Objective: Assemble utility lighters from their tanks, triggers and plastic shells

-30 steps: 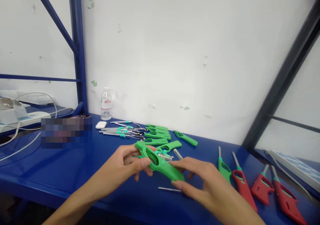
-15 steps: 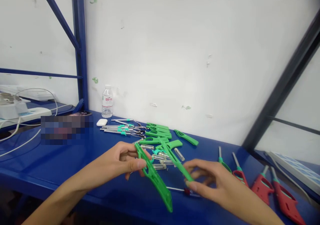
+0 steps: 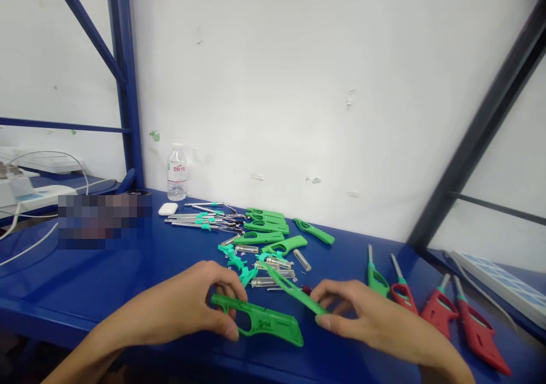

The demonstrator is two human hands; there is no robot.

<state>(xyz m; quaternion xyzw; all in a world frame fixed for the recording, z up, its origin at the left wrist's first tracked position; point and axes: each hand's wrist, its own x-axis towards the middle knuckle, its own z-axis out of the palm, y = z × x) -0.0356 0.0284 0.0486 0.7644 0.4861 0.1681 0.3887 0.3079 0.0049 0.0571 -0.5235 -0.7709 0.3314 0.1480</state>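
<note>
My left hand (image 3: 205, 301) is around the narrow end of a green lighter shell half (image 3: 271, 322), thumb on the near side and fingers behind. The shell's ribbed inside faces up, low over the blue table or on it. My right hand (image 3: 341, 307) pinches the handle end of another green lighter shell half (image 3: 294, 290) between thumb and fingers. This piece slants up and left over clear fuel tanks (image 3: 273, 273). Teal triggers (image 3: 236, 263) lie beyond my left hand. A red-handled screwdriver (image 3: 305, 289) is partly hidden behind the right-hand shell.
Several green shell halves (image 3: 264, 223) and metal lighter rods (image 3: 196, 219) lie at the back. On the right are a green lighter (image 3: 377, 281) and red lighters (image 3: 482, 333). A water bottle (image 3: 177, 173), white case (image 3: 168, 209) and power strip (image 3: 46, 196) are leftward.
Both hands have lowered their shell halves towards the table. The left one has turned from steeply slanted to nearly level, inside up. The view has shifted slightly.
</note>
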